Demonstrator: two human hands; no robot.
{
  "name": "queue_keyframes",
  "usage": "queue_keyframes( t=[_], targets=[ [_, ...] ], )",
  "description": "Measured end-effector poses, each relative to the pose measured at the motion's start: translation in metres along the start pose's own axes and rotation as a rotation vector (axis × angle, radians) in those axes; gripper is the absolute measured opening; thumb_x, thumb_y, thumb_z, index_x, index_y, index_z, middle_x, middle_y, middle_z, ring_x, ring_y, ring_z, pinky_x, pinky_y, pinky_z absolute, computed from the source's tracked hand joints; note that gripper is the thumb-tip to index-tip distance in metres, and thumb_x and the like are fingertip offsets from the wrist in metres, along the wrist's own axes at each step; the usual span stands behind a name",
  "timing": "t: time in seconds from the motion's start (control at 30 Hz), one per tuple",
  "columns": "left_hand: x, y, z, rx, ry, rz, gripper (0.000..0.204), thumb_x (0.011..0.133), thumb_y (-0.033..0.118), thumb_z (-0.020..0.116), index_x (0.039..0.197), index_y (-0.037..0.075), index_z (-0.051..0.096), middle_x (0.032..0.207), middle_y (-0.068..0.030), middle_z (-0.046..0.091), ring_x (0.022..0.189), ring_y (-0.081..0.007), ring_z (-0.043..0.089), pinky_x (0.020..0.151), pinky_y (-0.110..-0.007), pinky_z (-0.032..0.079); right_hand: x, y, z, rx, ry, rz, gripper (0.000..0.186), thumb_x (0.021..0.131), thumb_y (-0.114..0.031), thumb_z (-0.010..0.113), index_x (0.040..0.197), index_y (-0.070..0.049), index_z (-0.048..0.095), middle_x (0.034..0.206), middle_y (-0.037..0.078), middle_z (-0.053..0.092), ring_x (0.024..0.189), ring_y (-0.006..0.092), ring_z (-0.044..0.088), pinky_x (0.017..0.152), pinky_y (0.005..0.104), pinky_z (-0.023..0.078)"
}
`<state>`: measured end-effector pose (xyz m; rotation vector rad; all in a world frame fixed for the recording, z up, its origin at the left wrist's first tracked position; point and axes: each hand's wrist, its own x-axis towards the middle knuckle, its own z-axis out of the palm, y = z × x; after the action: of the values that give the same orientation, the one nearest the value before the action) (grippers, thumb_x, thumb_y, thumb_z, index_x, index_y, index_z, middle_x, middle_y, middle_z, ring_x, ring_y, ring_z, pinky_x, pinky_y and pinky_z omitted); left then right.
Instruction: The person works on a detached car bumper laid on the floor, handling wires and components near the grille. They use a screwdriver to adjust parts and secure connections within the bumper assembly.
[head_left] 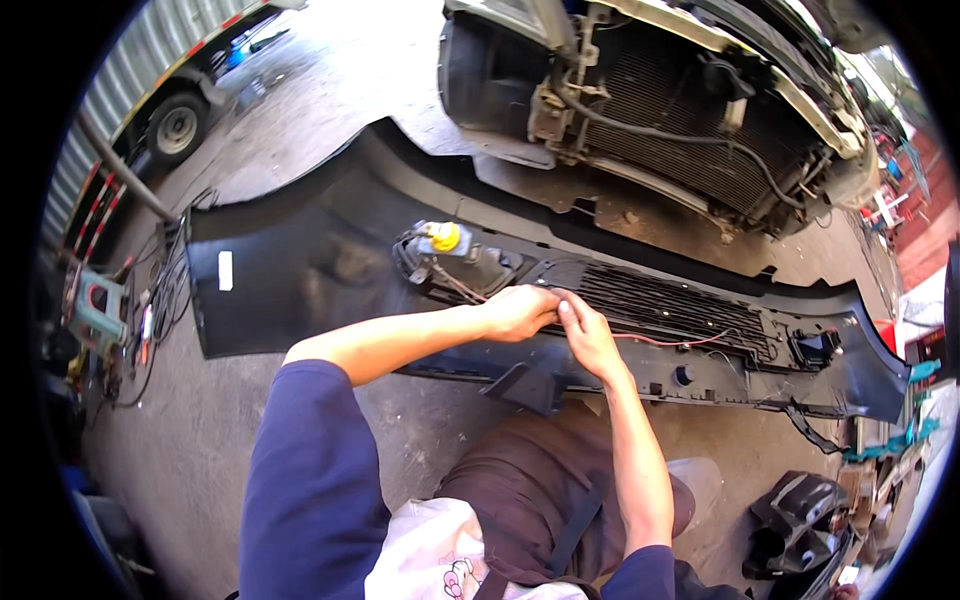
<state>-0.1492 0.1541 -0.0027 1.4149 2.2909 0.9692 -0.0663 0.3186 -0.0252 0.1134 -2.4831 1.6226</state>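
Detached black plastic car bumper point(300, 250) lies inner face up on the concrete floor point(200, 440), so wiring and mounts are reachable. Left hand point(518, 310) and right hand point(590, 338) meet at its centre, fingers pinched together on a thin red wire point(650, 340) beside the grille slats point(660, 300). Fog lamp housing with yellow cap point(445, 237) sits just left. Stripped car front point(680, 100) far behind.

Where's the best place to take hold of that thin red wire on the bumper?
Probably pinch the red wire just right of the right hand, coming from the near side. There it runs loose across the grille of the bumper, clear of clips.
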Motion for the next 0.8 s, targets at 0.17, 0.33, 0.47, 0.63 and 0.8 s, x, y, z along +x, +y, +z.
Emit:
queue_keyframes(
  t=[0.17, 0.33, 0.47, 0.63, 0.8],
  targets=[
    [-0.038, -0.008, -0.034, 0.064, -0.046, 0.048, 0.024, 0.089, 0.026, 0.058, 0.097, 0.003, 0.063, 0.092, -0.0143, 0.063, 0.091, -0.0338, 0.06, 0.08, -0.042, 0.047, -0.013, -0.013, 0.022, -0.055, -0.09, 0.084, 0.03, 0.093, -0.027, 0.056, 0.111, -0.004, 0.063, 0.089, 0.011, 0.067, 0.083, 0.0266, 0.064, 0.074, 0.0347, 0.048],
    [-0.055, -0.021, -0.115, 0.64, 0.263, -0.026, 0.015, 0.082, 0.017, 0.06, 0.091, 0.007, 0.066, 0.09, -0.0103, 0.06, 0.092, -0.0303, 0.055, 0.078, -0.043, 0.044, -0.023, -0.008, 0.005, -0.346, -0.081, 0.102, 0.023, 0.091, -0.028, 0.059, 0.102, -0.009, 0.068, 0.086, 0.01, 0.065, 0.082, 0.0269, 0.062, 0.072, 0.0354, 0.048],
    [-0.096, -0.074, -0.141, 0.628, 0.464, -0.36, 0.038, 0.096, 0.038, 0.049, 0.098, 0.003, 0.061, 0.09, -0.0141, 0.06, 0.085, -0.03, 0.059, 0.075, -0.042, 0.047, -0.016, 0.001, 0.015, -0.309, -0.095, 0.103, 0.022, 0.09, -0.026, 0.06, 0.099, -0.008, 0.069, 0.087, 0.012, 0.065, 0.085, 0.0278, 0.062, 0.074, 0.0362, 0.048],
    [-0.088, -0.072, -0.131, -0.742, 0.204, -0.631, 0.058, 0.098, 0.052, 0.037, 0.068, 0.005, 0.054, 0.056, -0.0088, 0.057, 0.044, -0.0194, 0.055, 0.043, -0.029, 0.046, -0.015, 0.011, 0.022, -0.311, -0.094, 0.141, 0.021, 0.084, -0.026, 0.062, 0.091, -0.008, 0.07, 0.089, 0.016, 0.067, 0.086, 0.0321, 0.064, 0.077, 0.04, 0.05],
    [-0.107, -0.078, -0.133, -1.469, 0.269, -0.735, 0.063, 0.093, 0.054, 0.043, 0.115, -0.004, 0.054, 0.106, -0.0185, 0.064, 0.093, -0.0298, 0.063, 0.079, -0.041, 0.052, -0.006, 0.008, 0.028, -0.23, -0.171, 0.124, 0.026, 0.089, -0.029, 0.059, 0.101, -0.007, 0.067, 0.092, 0.016, 0.067, 0.09, 0.0322, 0.064, 0.079, 0.0396, 0.05]
  ],
)
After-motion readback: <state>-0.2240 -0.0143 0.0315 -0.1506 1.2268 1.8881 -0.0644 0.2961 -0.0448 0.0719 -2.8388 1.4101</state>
